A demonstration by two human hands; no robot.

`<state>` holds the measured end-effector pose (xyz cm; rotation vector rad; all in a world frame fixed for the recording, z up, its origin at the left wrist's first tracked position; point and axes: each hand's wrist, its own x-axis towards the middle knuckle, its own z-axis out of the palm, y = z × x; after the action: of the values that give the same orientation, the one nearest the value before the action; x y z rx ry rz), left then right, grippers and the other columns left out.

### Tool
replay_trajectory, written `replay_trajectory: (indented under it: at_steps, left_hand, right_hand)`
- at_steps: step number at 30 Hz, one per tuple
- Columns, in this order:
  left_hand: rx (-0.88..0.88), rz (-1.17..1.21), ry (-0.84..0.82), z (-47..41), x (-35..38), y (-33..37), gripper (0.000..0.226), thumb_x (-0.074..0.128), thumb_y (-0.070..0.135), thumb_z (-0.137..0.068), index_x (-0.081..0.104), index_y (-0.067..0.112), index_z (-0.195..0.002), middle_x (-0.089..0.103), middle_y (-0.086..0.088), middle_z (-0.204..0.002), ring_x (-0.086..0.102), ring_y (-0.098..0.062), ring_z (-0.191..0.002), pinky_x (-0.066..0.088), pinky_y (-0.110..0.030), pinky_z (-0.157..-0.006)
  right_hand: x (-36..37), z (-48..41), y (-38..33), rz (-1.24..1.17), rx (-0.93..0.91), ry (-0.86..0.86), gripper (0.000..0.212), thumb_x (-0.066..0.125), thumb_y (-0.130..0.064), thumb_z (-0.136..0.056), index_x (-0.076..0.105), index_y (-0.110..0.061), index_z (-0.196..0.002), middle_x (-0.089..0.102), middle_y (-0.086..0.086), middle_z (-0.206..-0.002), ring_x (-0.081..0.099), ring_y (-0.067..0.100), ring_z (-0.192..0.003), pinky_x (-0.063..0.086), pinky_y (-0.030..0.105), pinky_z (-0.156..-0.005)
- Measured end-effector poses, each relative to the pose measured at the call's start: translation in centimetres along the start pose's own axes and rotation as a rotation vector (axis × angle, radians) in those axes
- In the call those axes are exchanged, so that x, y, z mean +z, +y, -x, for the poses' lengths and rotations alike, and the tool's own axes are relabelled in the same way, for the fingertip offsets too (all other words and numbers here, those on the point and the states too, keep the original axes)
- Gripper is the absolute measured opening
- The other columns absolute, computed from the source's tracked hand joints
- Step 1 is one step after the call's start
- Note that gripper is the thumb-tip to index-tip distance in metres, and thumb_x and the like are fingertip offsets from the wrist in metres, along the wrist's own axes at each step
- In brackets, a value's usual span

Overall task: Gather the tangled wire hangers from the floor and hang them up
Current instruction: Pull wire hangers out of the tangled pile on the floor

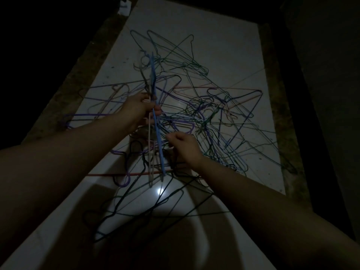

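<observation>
the wire hangers (194, 106) lie in a loose, knotted heap across the pale tiled floor (224, 45), purple, green, black, pink and orange wires crossing each other so thickly that single shapes are hard to pick out. the heap spreads from the far middle of the floor down to the near edge, where a few dark ones sit in shadow.

out of it rises a small bunch, the plainest of them a blue hanger (155, 117) standing almost on end with a whitish hanger (149, 152) just beside it. the left hand (139, 109) is closed round that bunch partway up, the blue wire running up above the fist and down below it. the right hand (183, 147) is lower and just to the right of the blue wire, fingers curled in around some thin wires at the bottom of the bunch; in this dimness i cannot tell which wires it has hold of. the rest of the pile lies mostly beyond and to the right of both hands.

an orange hanger (124, 174) lies flat below the hands, crossing under the bunch. a small round bright reflection (160, 191) glints on the tile beneath. dark strips of rougher ground (87, 61) border the floor on both sides, and the room around is very dark.
</observation>
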<state>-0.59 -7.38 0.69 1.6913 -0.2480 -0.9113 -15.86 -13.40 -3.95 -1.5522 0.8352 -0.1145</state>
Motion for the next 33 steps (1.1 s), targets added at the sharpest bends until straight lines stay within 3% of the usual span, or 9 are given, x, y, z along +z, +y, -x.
replay_trajectory:
  at_steps: [4,9,12,16,18,21,24,27,33]
  left_hand:
    - [-0.004,-0.086,-0.036,-0.2,0.1,-0.7,0.024,0.044,0.005,-0.096,0.054,0.014,-0.116,0.065,-0.006,-0.087,0.066,-0.014,-0.077,0.050,-0.020,-0.046]
    - [0.010,-0.098,-0.033,-0.2,0.0,-0.9,0.020,0.045,0.008,-0.096,0.054,0.019,-0.110,0.065,-0.002,-0.086,0.067,-0.011,-0.077,0.050,-0.022,-0.051]
    - [0.017,-0.084,-0.045,0.0,0.1,-1.0,0.021,0.044,0.007,-0.096,0.055,0.025,-0.092,0.063,-0.001,-0.084,0.065,-0.010,-0.076,0.052,-0.024,-0.053]
    - [0.028,-0.080,-0.036,0.2,0.1,-1.1,0.030,0.044,0.007,-0.096,0.048,0.032,-0.080,0.063,-0.001,-0.084,0.064,-0.012,-0.078,0.050,-0.027,-0.060]
    - [0.033,-0.095,-0.027,0.2,0.0,-1.1,0.027,0.044,0.007,-0.096,0.052,0.030,-0.084,0.063,-0.002,-0.085,0.065,-0.012,-0.078,0.049,-0.025,-0.055]
    - [0.031,-0.104,-0.018,0.3,-0.4,-0.9,0.020,0.043,0.006,-0.096,0.056,0.018,-0.103,0.062,-0.002,-0.083,0.065,-0.012,-0.076,0.047,-0.018,-0.045]
    - [0.027,-0.087,-0.019,0.5,-0.6,-0.5,0.020,0.043,0.005,-0.097,0.053,0.016,-0.109,0.061,-0.003,-0.083,0.065,-0.012,-0.075,0.051,-0.022,-0.053]
    - [0.033,-0.101,-0.020,0.9,-0.7,0.0,0.018,0.042,0.006,-0.097,0.052,0.018,-0.106,0.061,-0.003,-0.083,0.064,-0.012,-0.075,0.052,-0.023,-0.052]
    - [0.065,-0.124,-0.039,1.7,-0.8,0.5,0.033,0.040,0.005,-0.098,0.048,0.032,-0.080,0.061,-0.004,-0.084,0.063,-0.013,-0.074,0.051,-0.026,-0.057]
  right_hand:
    - [-3.2,-2.3,3.1,0.219,0.092,0.275,0.029,0.051,-0.030,-0.097,0.060,-0.011,-0.117,0.064,0.007,-0.105,0.062,0.023,-0.098,0.050,0.030,-0.085]
    - [-4.9,-3.8,5.3,0.455,0.234,0.238,0.048,0.045,-0.030,-0.099,0.039,-0.009,-0.142,0.046,0.014,-0.142,0.048,0.031,-0.124,0.039,0.034,-0.100]
    - [-4.9,-4.0,5.9,0.497,0.294,0.209,0.050,0.052,-0.023,-0.096,0.037,-0.010,-0.142,0.053,0.017,-0.134,0.056,0.031,-0.112,0.046,0.032,-0.089]
    - [-5.3,-4.0,5.5,0.314,0.283,0.301,0.039,0.054,-0.010,-0.092,0.050,-0.008,-0.130,0.061,0.016,-0.095,0.057,0.026,-0.077,0.046,0.027,-0.058]
    - [-5.4,-4.0,5.1,0.222,0.278,0.343,0.033,0.058,-0.008,-0.089,0.055,-0.008,-0.122,0.057,0.012,-0.089,0.063,0.031,-0.083,0.055,0.038,-0.070]
    - [-5.3,-3.8,4.5,0.239,0.232,0.357,0.026,0.057,-0.007,-0.089,0.058,-0.011,-0.114,0.066,0.018,-0.103,0.065,0.035,-0.094,0.053,0.050,-0.084]
    - [-5.6,-3.4,4.3,0.524,0.162,0.357,0.027,0.053,-0.011,-0.091,0.058,-0.016,-0.117,0.067,0.012,-0.107,0.062,0.031,-0.101,0.048,0.046,-0.090]
    - [-6.2,-2.9,3.5,0.875,0.068,0.529,0.026,0.048,-0.022,-0.096,0.059,-0.022,-0.119,0.064,0.007,-0.110,0.046,0.027,-0.116,0.028,0.035,-0.090]
    - [-7.3,-2.5,1.6,0.720,-0.069,0.653,0.022,0.053,-0.021,-0.094,0.066,-0.013,-0.110,0.063,0.013,-0.106,0.033,0.028,-0.124,0.028,0.034,-0.093]
